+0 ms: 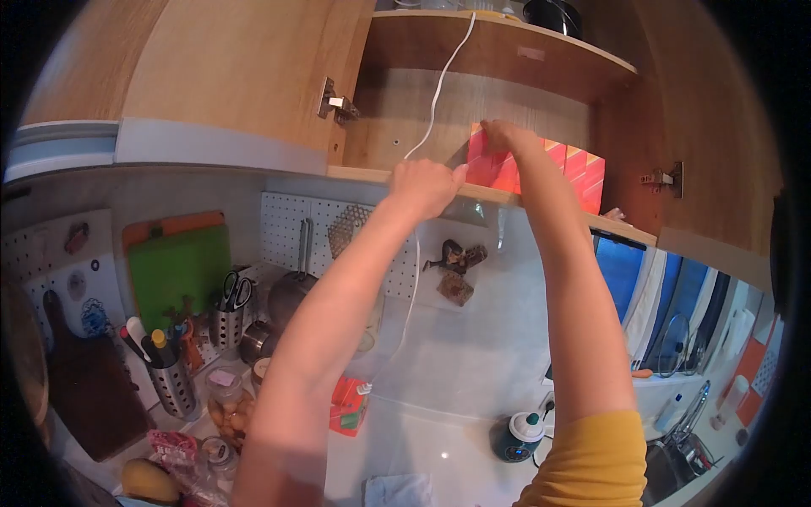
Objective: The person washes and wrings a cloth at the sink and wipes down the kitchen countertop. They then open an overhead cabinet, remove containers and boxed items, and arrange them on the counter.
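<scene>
Both my arms reach up to an open wooden wall cabinet. My left hand rests at the front edge of the lower shelf, its fingers curled at the board beside a white cable; whether it holds anything is hidden. My right hand is inside the cabinet, at the top of the leftmost of several red-orange boxes standing in a row. Its fingers bend down over that box's upper edge. The boxes stand upright towards the shelf's right side.
Open cabinet doors with metal hinges flank the shelf. Below are a green cutting board, utensil holders, jars, a red package and a dark green appliance. The cable hangs down to the counter.
</scene>
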### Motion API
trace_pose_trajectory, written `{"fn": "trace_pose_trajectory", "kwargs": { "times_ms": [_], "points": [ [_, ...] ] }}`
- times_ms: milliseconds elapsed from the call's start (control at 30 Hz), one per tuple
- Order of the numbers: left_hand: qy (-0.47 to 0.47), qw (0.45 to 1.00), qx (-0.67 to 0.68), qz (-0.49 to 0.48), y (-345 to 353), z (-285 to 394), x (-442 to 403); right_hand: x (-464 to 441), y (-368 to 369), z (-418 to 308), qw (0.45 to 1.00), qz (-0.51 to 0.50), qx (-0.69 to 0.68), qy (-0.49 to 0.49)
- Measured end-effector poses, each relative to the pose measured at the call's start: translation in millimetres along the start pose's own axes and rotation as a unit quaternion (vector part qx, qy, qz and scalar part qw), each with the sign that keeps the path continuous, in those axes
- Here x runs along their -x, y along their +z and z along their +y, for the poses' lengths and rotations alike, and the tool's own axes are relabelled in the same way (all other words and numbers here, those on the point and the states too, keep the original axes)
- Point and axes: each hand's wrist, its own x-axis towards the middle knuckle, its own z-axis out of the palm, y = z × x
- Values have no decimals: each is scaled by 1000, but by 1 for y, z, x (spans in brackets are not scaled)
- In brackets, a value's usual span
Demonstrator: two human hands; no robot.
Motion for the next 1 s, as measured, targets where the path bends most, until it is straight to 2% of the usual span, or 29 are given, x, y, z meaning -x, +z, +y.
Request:
{"fn": "trace_pose_trajectory", "kwargs": {
  "times_ms": [200,233,333,367,400,467,500,567,600,633,667,733,767,800,833,867,900,933,1000],
  "points": [
    [-14,999,0,-37,-11,7,-2,11,-6,5,997,81,2,-13],
    [-24,998,8,-64,-11,7,-2,35,-11,-2,990,142,1,-25],
    [-21,995,69,-62,-7,-3,-13,63,-21,-6,990,132,-37,-37],
    [-26,988,133,-76,-9,-7,-20,73,-15,0,972,210,3,-107],
    [-22,988,135,-77,-7,-5,-30,82,-10,7,973,208,4,-103],
    [-10,991,126,-50,-12,6,-36,99,-2,14,949,276,-8,-152],
    [4,977,183,-106,-14,12,-39,107,2,18,949,274,-13,-152],
    [-16,974,200,-107,-5,26,-47,121,4,24,917,316,-140,-200],
    [-34,970,219,-104,-2,32,-51,127,6,27,916,317,-144,-199],
    [37,944,308,-114,-3,37,-52,135,5,26,911,290,-230,-182],
    [39,944,308,-116,7,38,-57,141,5,27,899,259,-314,-163],
    [-34,952,299,-57,30,31,-65,145,10,28,903,276,-291,-152],
    [-58,941,316,-105,15,35,-59,150,8,23,878,287,-380,-48],
    [-58,941,317,-107,21,31,-60,156,5,19,836,292,-461,57],
    [-55,937,336,-78,20,31,-57,155,-2,20,853,266,-437,102],
    [-51,932,355,-45,18,33,-58,153,-3,22,852,268,-439,101],
    [-56,892,441,-87,17,36,-53,151,-3,24,849,183,-485,101],
    [-52,894,438,-85,16,37,-55,146,-2,27,838,100,-526,99],
    [64,934,331,-117,24,31,-64,128,6,28,889,-20,-456,29]
  ]
}}
